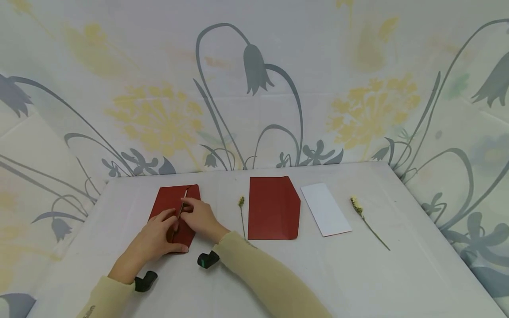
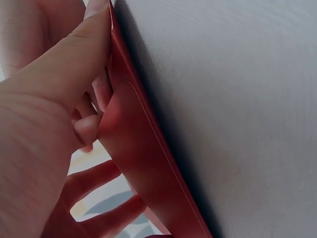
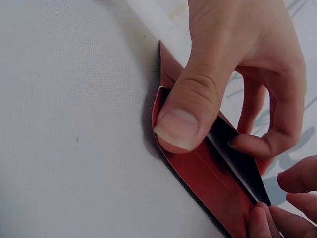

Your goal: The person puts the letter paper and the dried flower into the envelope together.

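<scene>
A red envelope (image 1: 171, 197) lies on the table's left, its mouth parted along a dark slit with a pale edge. My left hand (image 1: 155, 234) holds its near end, thumb at the near right corner and fingers spread over the top. In the right wrist view, that thumb (image 3: 181, 121) presses on the red inner side while a curled finger (image 3: 257, 144) touches the dark inner panel. My right hand (image 1: 202, 218) pinches the lifted edge of the mouth from the right; its fingertips (image 3: 260, 220) show low in that view. Part of the envelope is hidden under both hands.
Right of the hands lie a small dried flower (image 1: 241, 207), a second red envelope (image 1: 268, 210) with its flap spread to the right, a white card (image 1: 326, 210) and a yellow-headed flower stem (image 1: 367, 223). A patterned curtain (image 1: 254, 110) hangs behind the white table (image 1: 397, 282).
</scene>
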Demonstrator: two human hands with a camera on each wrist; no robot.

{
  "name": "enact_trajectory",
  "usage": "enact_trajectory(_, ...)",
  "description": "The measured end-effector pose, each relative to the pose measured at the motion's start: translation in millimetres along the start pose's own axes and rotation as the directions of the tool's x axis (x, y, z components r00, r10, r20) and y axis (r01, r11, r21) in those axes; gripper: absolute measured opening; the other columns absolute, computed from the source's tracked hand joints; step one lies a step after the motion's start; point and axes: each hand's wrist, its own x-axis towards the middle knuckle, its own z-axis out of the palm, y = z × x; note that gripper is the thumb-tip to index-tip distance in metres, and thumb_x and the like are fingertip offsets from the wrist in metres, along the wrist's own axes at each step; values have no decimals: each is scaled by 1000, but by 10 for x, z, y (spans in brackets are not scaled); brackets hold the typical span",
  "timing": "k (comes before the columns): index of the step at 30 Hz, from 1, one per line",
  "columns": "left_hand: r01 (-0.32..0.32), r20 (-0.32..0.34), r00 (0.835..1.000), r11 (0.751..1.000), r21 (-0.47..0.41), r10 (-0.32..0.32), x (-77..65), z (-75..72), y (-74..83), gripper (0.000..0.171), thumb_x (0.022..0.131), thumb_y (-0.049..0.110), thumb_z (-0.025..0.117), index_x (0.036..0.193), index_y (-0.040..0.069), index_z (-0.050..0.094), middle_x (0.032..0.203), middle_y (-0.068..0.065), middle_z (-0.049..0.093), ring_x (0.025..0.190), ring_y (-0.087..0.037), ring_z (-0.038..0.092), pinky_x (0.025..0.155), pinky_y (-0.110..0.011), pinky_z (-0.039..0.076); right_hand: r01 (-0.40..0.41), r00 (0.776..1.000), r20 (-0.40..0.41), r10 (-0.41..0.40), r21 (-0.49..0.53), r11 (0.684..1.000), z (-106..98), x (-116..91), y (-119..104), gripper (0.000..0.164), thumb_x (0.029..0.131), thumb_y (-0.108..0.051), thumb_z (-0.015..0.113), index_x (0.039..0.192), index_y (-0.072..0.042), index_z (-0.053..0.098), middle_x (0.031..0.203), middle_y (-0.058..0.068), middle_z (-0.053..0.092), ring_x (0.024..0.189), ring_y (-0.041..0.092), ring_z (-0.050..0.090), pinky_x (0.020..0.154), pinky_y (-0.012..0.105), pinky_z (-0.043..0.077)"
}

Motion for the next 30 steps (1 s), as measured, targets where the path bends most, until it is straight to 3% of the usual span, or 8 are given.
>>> enact_trajectory(6, 8, 8, 1000, 1000, -11, -8, 5, 19, -1, 52, 64, 43, 93, 84, 16, 53, 137, -31, 49, 121, -55, 47, 92, -66, 45, 33, 999, -2, -33, 33, 999, -108, -23, 12, 39, 94, -9, 64, 133, -15, 65, 113, -1, 72, 99, 5, 65, 78, 18, 50)
enact_trajectory(15, 47, 37, 998, 999, -13, -46, 29, 40, 14, 51, 65, 42, 93, 84, 17, 53, 138, -31, 47, 122, -56, 45, 91, -66, 46, 97, 995, -3, -97, 34, 995, -310, -96, 25, 36, 97, -12, 62, 132, -14, 65, 124, -1, 68, 105, 8, 65, 83, 22, 51)
enact_trajectory(20, 67, 41, 997, 998, -3, -67, 17, 43, 19, 50, 65, 42, 93, 85, 17, 54, 139, -30, 47, 123, -55, 45, 89, -65, 48, 94, 996, 7, -94, 49, 994, -484, -157, 2, 35, 99, -13, 60, 134, -13, 63, 126, -3, 66, 112, 12, 63, 83, 22, 52)
enact_trajectory(30, 73, 46, 996, 997, -5, -73, 6, 19, 64, 51, 67, 43, 91, 84, 17, 51, 141, -28, 46, 121, -55, 45, 86, -63, 50, 111, 994, -20, -111, 39, 993, -910, -280, 140, 29, 96, -7, 64, 124, -6, 67, 118, 3, 70, 106, 18, 65, 74, 23, 54)
